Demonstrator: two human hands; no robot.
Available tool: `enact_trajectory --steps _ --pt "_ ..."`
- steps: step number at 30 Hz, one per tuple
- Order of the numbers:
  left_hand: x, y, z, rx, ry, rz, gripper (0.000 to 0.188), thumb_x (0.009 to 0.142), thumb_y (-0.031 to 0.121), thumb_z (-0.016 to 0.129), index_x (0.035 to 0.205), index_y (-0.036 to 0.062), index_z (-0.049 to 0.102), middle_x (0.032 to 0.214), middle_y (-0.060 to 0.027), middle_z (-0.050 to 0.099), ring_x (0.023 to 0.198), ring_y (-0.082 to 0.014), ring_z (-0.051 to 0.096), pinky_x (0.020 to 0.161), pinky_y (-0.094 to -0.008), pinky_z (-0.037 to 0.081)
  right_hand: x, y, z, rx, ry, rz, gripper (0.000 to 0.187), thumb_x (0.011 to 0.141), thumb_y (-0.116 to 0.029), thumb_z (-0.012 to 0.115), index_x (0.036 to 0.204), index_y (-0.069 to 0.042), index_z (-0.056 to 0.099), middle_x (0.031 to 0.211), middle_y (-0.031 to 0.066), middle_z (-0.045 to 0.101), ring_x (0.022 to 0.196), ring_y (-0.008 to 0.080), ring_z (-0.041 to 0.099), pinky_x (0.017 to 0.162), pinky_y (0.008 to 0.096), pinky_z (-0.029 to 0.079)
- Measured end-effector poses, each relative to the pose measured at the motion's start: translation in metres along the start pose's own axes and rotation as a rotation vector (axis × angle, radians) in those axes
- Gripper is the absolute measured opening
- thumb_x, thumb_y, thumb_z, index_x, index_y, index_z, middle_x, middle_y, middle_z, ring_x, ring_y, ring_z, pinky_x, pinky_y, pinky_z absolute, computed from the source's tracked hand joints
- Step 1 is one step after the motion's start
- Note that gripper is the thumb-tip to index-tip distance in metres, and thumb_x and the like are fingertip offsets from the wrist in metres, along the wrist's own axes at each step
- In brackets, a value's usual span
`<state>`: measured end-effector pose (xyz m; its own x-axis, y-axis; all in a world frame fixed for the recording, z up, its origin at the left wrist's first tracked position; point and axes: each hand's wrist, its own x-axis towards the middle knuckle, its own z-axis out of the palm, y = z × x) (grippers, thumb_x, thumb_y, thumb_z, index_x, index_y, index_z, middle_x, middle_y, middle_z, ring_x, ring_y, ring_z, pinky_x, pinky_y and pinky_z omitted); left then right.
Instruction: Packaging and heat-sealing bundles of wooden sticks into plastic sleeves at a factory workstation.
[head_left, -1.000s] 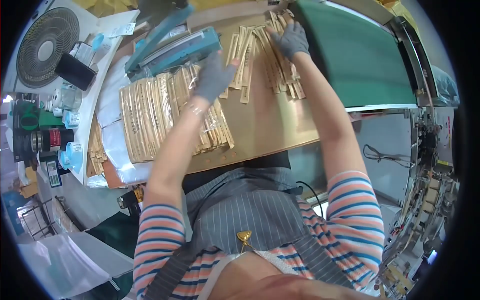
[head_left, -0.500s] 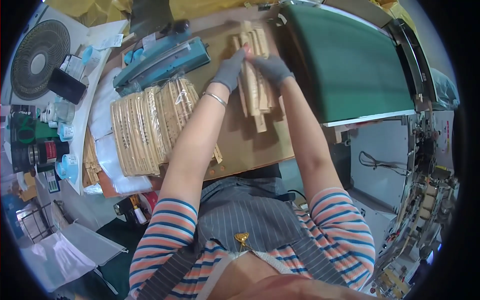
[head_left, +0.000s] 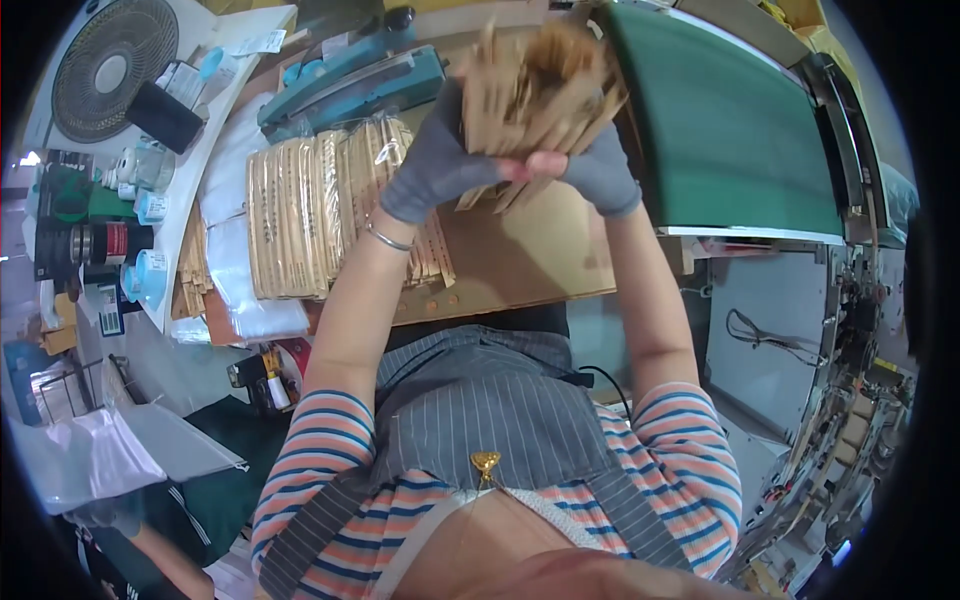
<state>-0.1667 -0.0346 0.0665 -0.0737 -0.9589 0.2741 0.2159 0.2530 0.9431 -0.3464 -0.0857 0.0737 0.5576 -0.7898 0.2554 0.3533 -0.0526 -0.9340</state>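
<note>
Above the brown work board (head_left: 540,255), a loose bundle of narrow tan strips (head_left: 535,100) is gripped between my two hands. Its ends face up toward me, blurred and uneven. My left hand (head_left: 440,160), in a grey fingertip-less glove, closes round the left side. On the other side my right hand (head_left: 600,170), gloved the same way, closes round the bundle. Both thumbs meet at its near face; most other fingers are hidden behind the strips. Left of my left hand lie several clear bags (head_left: 320,205) packed with similar tan strips.
Behind the bags stands a long blue bag sealer (head_left: 355,95). A green conveyor belt (head_left: 730,130) runs along the right. Clear plastic sheets (head_left: 235,260) lie at the left, beside a white shelf (head_left: 205,170) with a fan (head_left: 112,75) and phone (head_left: 165,117). Another person's hand (head_left: 110,515) shows at lower left.
Both hands have come nearer and tipped the bundle up, so its ends now face me. The strips have fanned out unevenly. The whole view has shifted slightly.
</note>
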Motion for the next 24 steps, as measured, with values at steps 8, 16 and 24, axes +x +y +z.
enact_trajectory --steps 8,16,24 --pt "-0.048 0.020 0.007 0.282 -0.197 -0.019 0.068 0.066 0.017 0.079 0.124 0.0026 0.048 0.109 -0.0081 0.060 0.100 -0.0155 0.057 0.088 -0.0282 0.047 -0.042 -0.029 0.068 0.039 0.032 0.179 0.092 0.064 -0.012 0.082 0.139 -0.004 0.029 0.120 0.0114 0.050 0.102 0.0173 0.053 0.091 0.0309 0.045" --pt "-0.178 0.004 0.032 -0.630 0.115 -0.544 0.052 0.081 0.037 0.067 0.116 0.0009 0.055 0.103 -0.0094 0.059 0.103 -0.0165 0.054 0.089 -0.0267 0.042 -0.043 0.018 0.080 0.278 -0.593 0.508 0.044 0.073 -0.026 0.063 0.105 0.004 0.060 0.112 0.0202 0.059 0.106 0.0291 0.056 0.094 0.0368 0.043" --pt "-0.352 0.020 -0.188 1.244 0.860 -0.252 0.025 0.077 0.031 0.068 0.090 0.0094 0.066 0.083 -0.0081 0.065 0.079 -0.0251 0.062 0.071 -0.0372 0.049 -0.055 0.052 0.126 0.579 -0.384 0.545 0.021 0.080 -0.024 0.053 0.076 -0.005 0.048 0.077 0.0085 0.048 0.079 0.0228 0.050 0.087 0.0388 0.042"
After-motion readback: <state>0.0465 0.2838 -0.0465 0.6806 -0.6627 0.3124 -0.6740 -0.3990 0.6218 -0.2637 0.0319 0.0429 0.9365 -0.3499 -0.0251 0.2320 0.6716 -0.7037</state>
